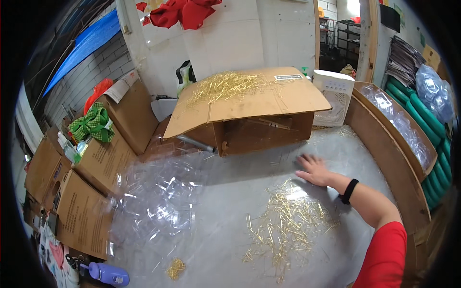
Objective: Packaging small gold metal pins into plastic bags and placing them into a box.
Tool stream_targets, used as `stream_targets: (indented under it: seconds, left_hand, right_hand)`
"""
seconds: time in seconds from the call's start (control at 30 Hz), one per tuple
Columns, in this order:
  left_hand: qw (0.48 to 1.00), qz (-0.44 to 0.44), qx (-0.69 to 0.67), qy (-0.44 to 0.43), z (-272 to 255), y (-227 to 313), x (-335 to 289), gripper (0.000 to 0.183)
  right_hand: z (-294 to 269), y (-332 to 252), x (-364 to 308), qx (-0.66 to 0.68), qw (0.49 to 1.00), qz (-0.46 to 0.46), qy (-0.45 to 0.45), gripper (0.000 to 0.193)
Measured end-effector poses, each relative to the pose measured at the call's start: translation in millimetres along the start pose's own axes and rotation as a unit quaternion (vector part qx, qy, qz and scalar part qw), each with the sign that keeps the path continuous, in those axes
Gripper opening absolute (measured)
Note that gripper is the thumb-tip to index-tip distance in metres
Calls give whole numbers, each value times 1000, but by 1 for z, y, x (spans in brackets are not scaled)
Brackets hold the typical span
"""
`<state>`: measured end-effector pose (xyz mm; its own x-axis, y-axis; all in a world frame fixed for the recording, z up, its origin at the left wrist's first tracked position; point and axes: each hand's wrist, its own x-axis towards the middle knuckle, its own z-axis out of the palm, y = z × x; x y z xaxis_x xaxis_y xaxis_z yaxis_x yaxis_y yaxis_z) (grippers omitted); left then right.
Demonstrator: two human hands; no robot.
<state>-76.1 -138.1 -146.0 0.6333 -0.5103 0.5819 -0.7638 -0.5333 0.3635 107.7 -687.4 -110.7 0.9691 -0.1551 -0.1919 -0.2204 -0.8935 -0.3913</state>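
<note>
My right hand [313, 170] lies palm down on the grey tabletop [230, 192], fingers spread and holding nothing; its fingertips are slightly smeared. A black band [349, 191] circles the wrist below a red sleeve. Just nearer to me than the hand is a loose scatter of thin gold-coloured wire pieces [290, 221], some with bent ends. More of these pieces form a heap [228, 86] on top of a cardboard box [288, 98], whose front is open. A small gold clump [175, 269] sits at the near edge. My left hand does not show.
Clear plastic packages [158, 197] are piled on the left, beside cardboard cartons [84, 216]. A purple bottle [109, 274] stands at the near left. At the back is a white fan [332, 96]. Cardboard walls [384, 158] curve along the right, with a carton of clear plastic [408, 132] behind.
</note>
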Motion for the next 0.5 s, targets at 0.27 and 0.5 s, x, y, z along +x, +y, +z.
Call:
stream_targets:
  seconds: [0.27,0.5]
  left_hand:
    - [996,-30,-75,29,4,4,-7,33]
    - [762,-467,-446,51,25,2,-73,38]
  right_hand:
    - [26,-69,59,-50,999,-15,-4,96]
    - [55,-154,-11,-3,958,-279,-60,86]
